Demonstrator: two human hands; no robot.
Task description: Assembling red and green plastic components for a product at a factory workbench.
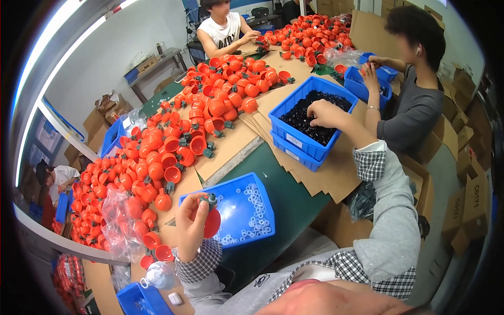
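My left hand (190, 220) is closed on a red drinker cup (212, 224) with a dark green fitting (211, 199) at its top, held over the near left corner of a shallow blue tray (231, 210). Small white rings (257, 210) lie in that tray, mostly along its right side. Farther right, my right hand (326, 114) reaches into a blue bin (277, 125) of small black parts (307, 107). Its fingers are bent together at the parts; what they pinch, if anything, is too small to make out. The bin sits stacked on another blue bin (299, 158).
A large heap of red cups (157, 157) with green fittings covers the table's left and far side. Cardboard sheets (315, 181) lie under the bins. One co-worker (415, 89) sits at the right with blue bins, another (223, 31) across the table. A plastic bottle (159, 275) lies near left.
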